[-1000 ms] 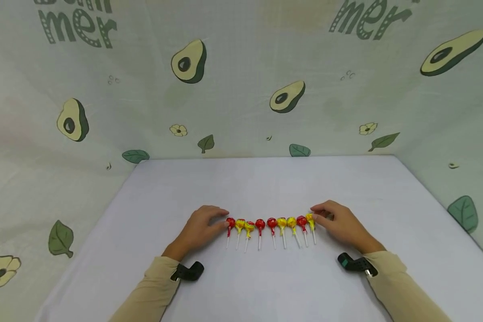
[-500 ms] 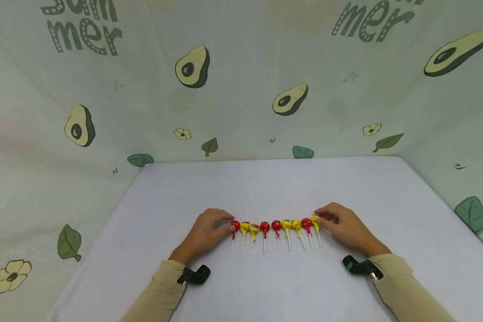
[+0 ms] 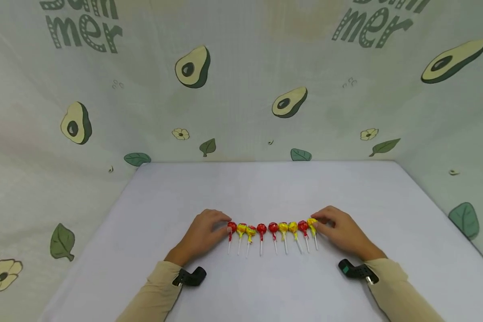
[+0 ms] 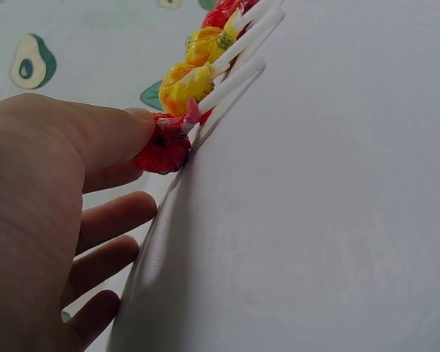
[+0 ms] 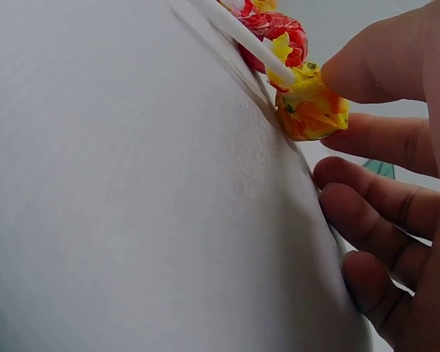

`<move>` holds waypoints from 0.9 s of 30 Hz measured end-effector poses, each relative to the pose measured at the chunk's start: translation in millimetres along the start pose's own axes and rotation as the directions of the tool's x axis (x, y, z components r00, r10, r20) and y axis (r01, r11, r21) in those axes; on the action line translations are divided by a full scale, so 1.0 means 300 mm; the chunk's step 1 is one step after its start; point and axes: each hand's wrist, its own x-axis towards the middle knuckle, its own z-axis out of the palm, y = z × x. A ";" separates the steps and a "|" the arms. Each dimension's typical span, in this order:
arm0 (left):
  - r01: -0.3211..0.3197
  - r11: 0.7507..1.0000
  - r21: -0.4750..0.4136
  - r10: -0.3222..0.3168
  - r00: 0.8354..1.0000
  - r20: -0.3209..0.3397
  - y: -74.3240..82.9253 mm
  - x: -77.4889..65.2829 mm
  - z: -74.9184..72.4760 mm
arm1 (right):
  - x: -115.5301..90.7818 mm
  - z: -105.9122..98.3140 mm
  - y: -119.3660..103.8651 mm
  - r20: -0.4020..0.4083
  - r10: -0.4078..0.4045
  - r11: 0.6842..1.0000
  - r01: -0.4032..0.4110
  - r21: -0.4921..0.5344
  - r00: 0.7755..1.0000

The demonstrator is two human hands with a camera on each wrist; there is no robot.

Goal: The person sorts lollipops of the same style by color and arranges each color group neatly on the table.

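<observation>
A row of red and yellow wrapped lollipops lies on the white table, heads away from me and white sticks towards me. My left hand (image 3: pixel 201 235) pinches the head of the red lollipop (image 4: pixel 165 150) at the left end between thumb and index finger; its other fingers are spread loosely. At the right end, my right hand (image 3: pixel 342 230) holds the head of a yellow lollipop (image 5: pixel 312 110) the same way. Beside the left one is another yellow lollipop (image 4: pixel 183 88). A red lollipop (image 5: pixel 282 37) lies next to the right one.
The white tabletop (image 3: pixel 265 188) extends around the row on all sides. Behind it and at the sides hangs a pale cloth (image 3: pixel 233 103) printed with avocados, leaves and flowers. A black camera band (image 3: pixel 190 276) sits on the left wrist, another band (image 3: pixel 358 271) on the right.
The head view shifts slightly. Both hands stay at the two ends of the row, and the lollipops show no clear movement.
</observation>
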 end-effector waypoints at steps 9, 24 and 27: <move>-0.032 0.999 -0.021 0.032 0.999 -0.008 -0.007 0.006 -0.004 | 0.009 0.002 0.005 0.002 -0.015 1.000 0.015 -0.010 1.000; -0.003 1.000 -0.014 0.003 1.000 0.010 -0.003 -0.004 0.011 | -0.003 0.005 0.026 0.017 0.052 0.997 -0.053 0.048 0.998; -0.010 1.000 -0.010 0.010 1.000 0.001 0.000 0.002 0.009 | -0.001 -0.005 0.025 0.020 0.065 0.996 -0.066 0.065 0.998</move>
